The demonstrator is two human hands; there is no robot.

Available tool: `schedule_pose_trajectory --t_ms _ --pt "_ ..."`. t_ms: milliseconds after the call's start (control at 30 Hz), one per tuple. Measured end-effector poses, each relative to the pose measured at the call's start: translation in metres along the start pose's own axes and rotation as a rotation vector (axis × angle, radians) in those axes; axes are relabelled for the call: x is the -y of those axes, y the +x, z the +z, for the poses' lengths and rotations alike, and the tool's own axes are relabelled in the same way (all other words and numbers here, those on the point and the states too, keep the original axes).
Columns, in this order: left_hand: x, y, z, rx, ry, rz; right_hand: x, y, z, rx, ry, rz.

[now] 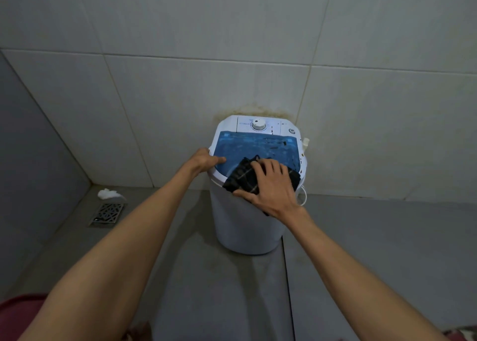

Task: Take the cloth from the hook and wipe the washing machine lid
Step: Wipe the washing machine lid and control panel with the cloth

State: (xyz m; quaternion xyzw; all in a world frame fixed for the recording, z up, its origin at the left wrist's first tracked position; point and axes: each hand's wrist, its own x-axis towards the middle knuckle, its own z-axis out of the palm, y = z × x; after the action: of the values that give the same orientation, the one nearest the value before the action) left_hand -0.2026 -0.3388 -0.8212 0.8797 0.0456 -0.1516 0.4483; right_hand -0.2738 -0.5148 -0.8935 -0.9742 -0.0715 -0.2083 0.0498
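Observation:
A small white washing machine point(242, 227) stands on the floor against the tiled wall. Its blue translucent lid point(255, 147) is down and carries dark specks toward the right. A dark checked cloth point(244, 178) lies on the lid's near edge and hangs a little over the rim. My right hand point(271, 186) presses flat on the cloth with fingers spread. My left hand point(206, 158) grips the machine's left rim, thumb on the lid. A white dial point(258, 124) sits on the control panel behind the lid. No hook is in view.
A metal floor drain point(108, 213) lies at the left with a crumpled white scrap point(108, 194) beside it. Tiled walls meet in a corner at the left. A white cord point(303, 195) hangs at the machine's right side. Red fabric point(23, 304) shows at the bottom left.

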Motion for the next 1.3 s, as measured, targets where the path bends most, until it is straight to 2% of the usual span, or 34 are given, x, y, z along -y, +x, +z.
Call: schedule_pose_trajectory --t_ms 67,300,367,533,633,767,967,1133,1200,1300 --pt "0.0 0.001 -0.001 0.003 0.021 -0.008 -0.008 -0.008 0.004 -0.039 0.039 0.101" --pt "0.0 0.002 -0.002 0.036 0.053 -0.035 0.002 0.004 0.009 -0.082 0.203 0.672" --pt "0.001 0.005 -0.002 0.041 0.059 -0.036 0.0 0.01 0.008 -0.091 0.264 0.787" --pt "0.002 0.009 0.004 0.025 0.032 -0.01 -0.043 0.037 0.003 0.035 0.379 0.988" --pt "0.004 0.011 0.008 0.003 0.009 0.005 -0.069 0.058 0.005 0.136 0.396 1.003" --pt "0.008 0.014 0.011 -0.021 -0.005 0.015 -0.076 0.074 0.003 0.163 0.351 0.972" --pt "0.016 0.02 0.009 0.002 0.006 0.082 -0.059 0.054 0.002 0.147 0.225 0.696" --pt "0.016 0.034 -0.004 -0.028 0.377 0.303 -0.045 0.03 0.0 0.188 0.151 0.616" --pt "0.01 0.032 -0.006 0.011 0.473 0.363 -0.045 0.029 -0.001 0.213 0.122 0.604" --pt "0.008 0.029 -0.002 0.126 0.714 0.36 -0.049 0.04 0.0 0.252 0.114 0.616"
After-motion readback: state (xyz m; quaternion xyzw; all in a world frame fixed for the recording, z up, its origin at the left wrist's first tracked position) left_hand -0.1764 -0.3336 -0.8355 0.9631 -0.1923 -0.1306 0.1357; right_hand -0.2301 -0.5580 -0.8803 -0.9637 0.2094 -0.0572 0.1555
